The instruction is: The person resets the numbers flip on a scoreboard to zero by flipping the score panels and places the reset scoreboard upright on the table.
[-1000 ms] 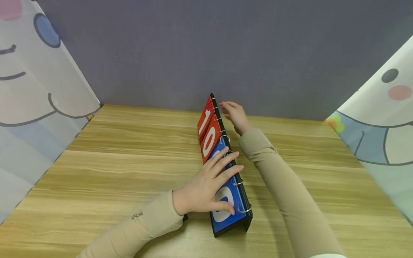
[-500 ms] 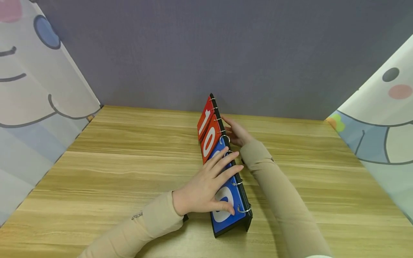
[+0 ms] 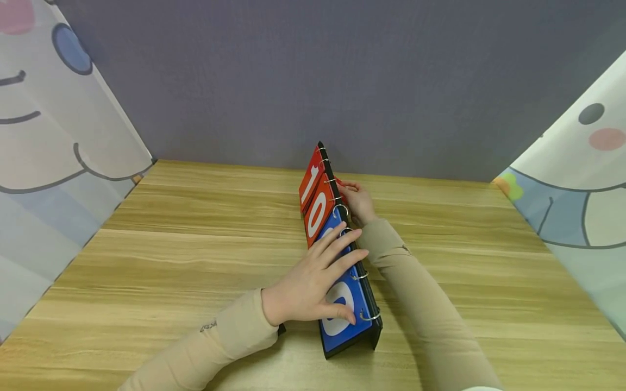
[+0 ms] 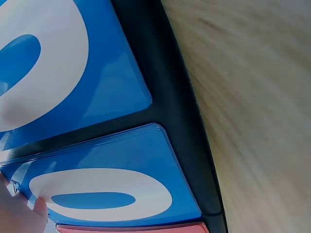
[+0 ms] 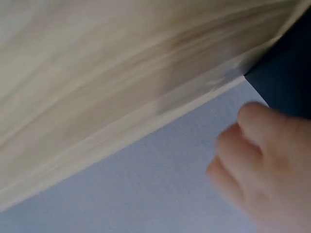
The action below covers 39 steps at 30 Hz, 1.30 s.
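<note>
A black tabletop flip scoreboard point(image 3: 375, 326) stands tented on the table, its number cards hung on metal rings. Red cards reading 1 point(image 3: 309, 182) and 0 point(image 3: 317, 214) face left at the far end. Blue cards with white zeros point(image 4: 131, 145) fill the near end. My left hand point(image 3: 313, 282) lies spread across these blue cards, fingertips at the top edge. Behind the board's far half, my right hand point(image 3: 359, 203) has its fingers curled at a red card point(image 3: 339, 181) that shows past the top edge. The right wrist view shows this hand's curled fingers beside the black board.
The wood-grain table point(image 3: 195, 233) runs back to a grey partition point(image 3: 313, 81). Cartoon-printed curtains point(image 3: 63, 119) hang at both sides. A small dark object point(image 3: 281, 329) shows under the left cuff.
My right hand has dropped from above the far end to behind the board, and its fingers have closed at a red card there. The left hand has stayed in place.
</note>
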Motion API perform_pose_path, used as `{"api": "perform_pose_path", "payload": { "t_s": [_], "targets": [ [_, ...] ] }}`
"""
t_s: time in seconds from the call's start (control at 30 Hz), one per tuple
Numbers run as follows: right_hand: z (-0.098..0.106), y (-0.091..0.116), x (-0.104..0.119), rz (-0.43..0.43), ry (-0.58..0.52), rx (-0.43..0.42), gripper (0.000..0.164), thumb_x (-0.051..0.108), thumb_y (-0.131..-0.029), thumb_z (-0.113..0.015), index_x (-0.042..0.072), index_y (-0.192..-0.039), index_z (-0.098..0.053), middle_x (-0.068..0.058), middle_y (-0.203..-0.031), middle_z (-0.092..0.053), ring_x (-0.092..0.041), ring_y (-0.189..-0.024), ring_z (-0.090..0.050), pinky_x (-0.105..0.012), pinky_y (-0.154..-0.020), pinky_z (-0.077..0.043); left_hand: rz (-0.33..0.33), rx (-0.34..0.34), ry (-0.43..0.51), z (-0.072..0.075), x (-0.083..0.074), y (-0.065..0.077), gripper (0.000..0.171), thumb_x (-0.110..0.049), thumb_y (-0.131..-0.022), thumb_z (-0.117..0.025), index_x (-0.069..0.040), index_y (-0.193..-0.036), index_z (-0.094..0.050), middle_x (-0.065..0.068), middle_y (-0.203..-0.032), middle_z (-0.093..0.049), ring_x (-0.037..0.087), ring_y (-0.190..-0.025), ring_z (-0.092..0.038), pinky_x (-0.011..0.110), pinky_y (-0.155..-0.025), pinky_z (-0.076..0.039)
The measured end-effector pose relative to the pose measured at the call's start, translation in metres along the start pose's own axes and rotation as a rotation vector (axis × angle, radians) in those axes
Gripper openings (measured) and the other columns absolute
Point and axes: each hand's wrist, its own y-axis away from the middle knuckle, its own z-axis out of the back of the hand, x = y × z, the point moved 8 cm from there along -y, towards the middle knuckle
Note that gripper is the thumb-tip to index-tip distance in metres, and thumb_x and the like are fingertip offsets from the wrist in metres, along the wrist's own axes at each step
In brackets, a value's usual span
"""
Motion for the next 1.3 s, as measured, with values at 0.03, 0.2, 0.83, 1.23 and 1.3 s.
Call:
{"api": "perform_pose_path", "payload": {
  "t_s": [0.03, 0.2, 0.83, 1.23, 1.3],
  "targets": [
    [0.004, -0.001, 0.001, 0.018, 0.034, -0.059, 0.037, 0.019, -0.092, -0.059, 0.002, -0.124, -0.049, -0.006, -0.108, -0.049, -0.008, -0.074, -0.053, -0.019, -0.067, -0.049, 0.002, 0.002, -0.001, 0.000, 0.000, 0.000, 0.086, -0.070, -0.085, -0.018, -0.007, -0.144, -0.026, 0.021, -0.151, -0.021, 0.042, -0.143, -0.013, 0.051, -0.114, -0.014],
    [0.020, -0.003, 0.005, 0.081, 0.063, -0.251, 0.038, 0.009, -0.085, -0.066, 0.002, -0.120, -0.052, -0.014, -0.121, -0.046, -0.016, -0.090, -0.050, -0.022, -0.073, -0.045, 0.011, 0.013, 0.003, -0.001, 0.001, 0.000, 0.087, -0.070, -0.085, -0.019, -0.007, -0.144, -0.026, 0.021, -0.152, -0.021, 0.040, -0.144, -0.011, 0.053, -0.113, -0.016],
    [0.024, -0.006, 0.004, 0.108, 0.110, -0.203, 0.043, 0.012, -0.084, -0.068, -0.005, -0.121, -0.054, -0.003, -0.087, -0.052, -0.002, -0.059, -0.051, -0.014, -0.055, -0.045, 0.012, 0.008, 0.008, 0.000, 0.001, -0.001, 0.087, -0.070, -0.085, -0.017, -0.007, -0.144, -0.025, 0.019, -0.154, -0.017, 0.040, -0.144, -0.011, 0.052, -0.115, -0.013],
    [0.039, -0.006, 0.013, 0.082, -0.033, -0.258, 0.058, 0.012, -0.086, -0.065, 0.002, -0.135, -0.036, -0.001, -0.087, -0.047, -0.003, -0.063, -0.049, -0.014, -0.059, -0.043, 0.006, 0.003, -0.002, 0.000, 0.000, 0.001, 0.086, -0.070, -0.085, -0.018, -0.007, -0.145, -0.024, 0.018, -0.154, -0.016, 0.040, -0.144, -0.010, 0.052, -0.114, -0.013],
    [0.049, -0.007, 0.026, 0.133, -0.070, -0.302, 0.059, 0.011, -0.086, -0.065, 0.002, -0.136, -0.035, -0.001, -0.089, -0.046, -0.004, -0.066, -0.050, -0.014, -0.062, -0.044, 0.002, -0.004, 0.001, 0.000, 0.000, 0.001, 0.087, -0.070, -0.085, -0.018, -0.007, -0.144, -0.025, 0.018, -0.154, -0.016, 0.041, -0.144, -0.011, 0.052, -0.114, -0.013]
  ]
}}
